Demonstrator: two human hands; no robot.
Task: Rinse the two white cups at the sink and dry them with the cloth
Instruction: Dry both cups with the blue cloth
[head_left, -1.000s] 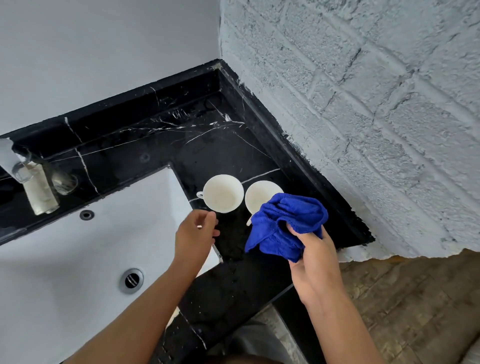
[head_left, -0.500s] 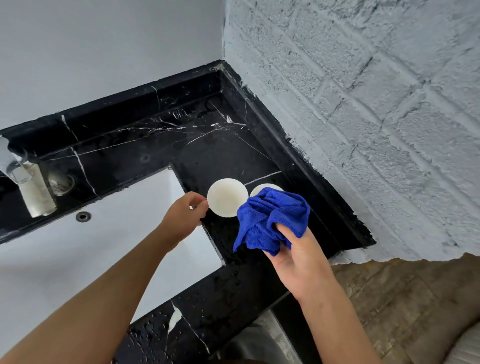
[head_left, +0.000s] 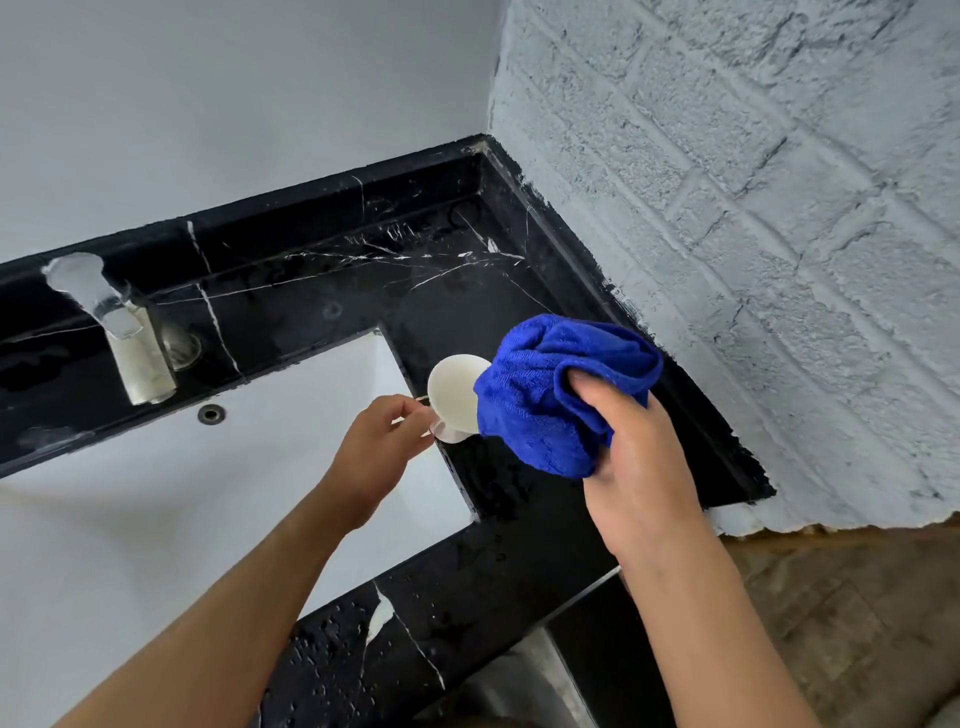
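Cup (head_left: 453, 396): held by its handle in the left hand (head_left: 378, 453), mid-frame, tipped toward the cloth for drying.
Cloth (head_left: 550, 395): bunched and gripped in the right hand (head_left: 631, 457), just beside the cup.
Second cup: hidden.

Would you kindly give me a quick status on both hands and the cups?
Left hand grips cup by its handle, tilted beside the sink. Right hand holds blue cloth. Second cup hidden, probably behind cloth.

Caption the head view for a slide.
Left hand holds white ceramic cup; right hand grips blue terry cloth.
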